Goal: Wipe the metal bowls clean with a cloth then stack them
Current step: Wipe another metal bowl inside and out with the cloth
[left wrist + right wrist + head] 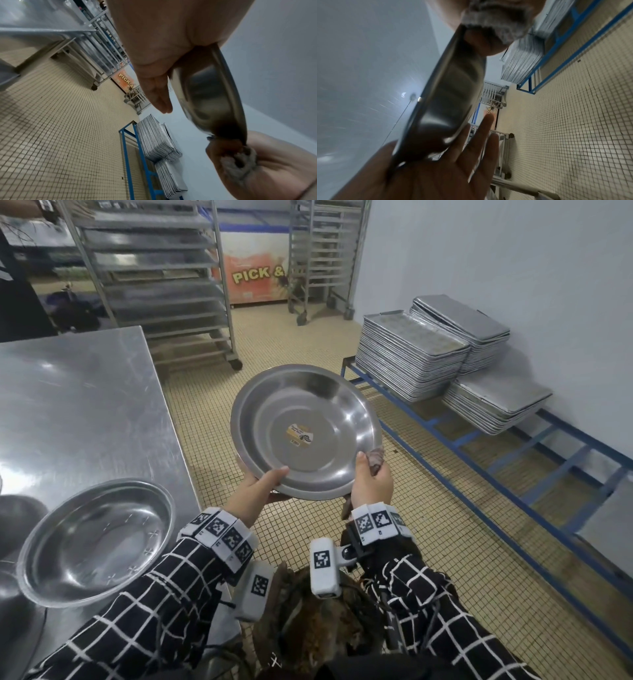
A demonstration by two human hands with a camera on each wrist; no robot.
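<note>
I hold a shallow metal bowl (305,433) with a sticker in its middle over the tiled floor, tilted toward me. My left hand (270,484) pinches its near-left rim, thumb inside and straight fingers (481,135) under the base. My right hand (371,484) grips the near-right rim together with a bunched brownish cloth (375,460). In the left wrist view the cloth (240,162) sits pressed against the bowl's (209,92) outer edge. A second metal bowl (99,539) rests on the steel table (85,392) at the left, close to its front corner.
Stacks of metal baking trays (411,354) lie on a low blue frame (479,440) along the right wall. Two wheeled tray racks (164,285) (322,251) stand at the back beside an orange chest freezer (257,275). Another person (20,285) stands far left. More bowls (17,518) show at the left edge.
</note>
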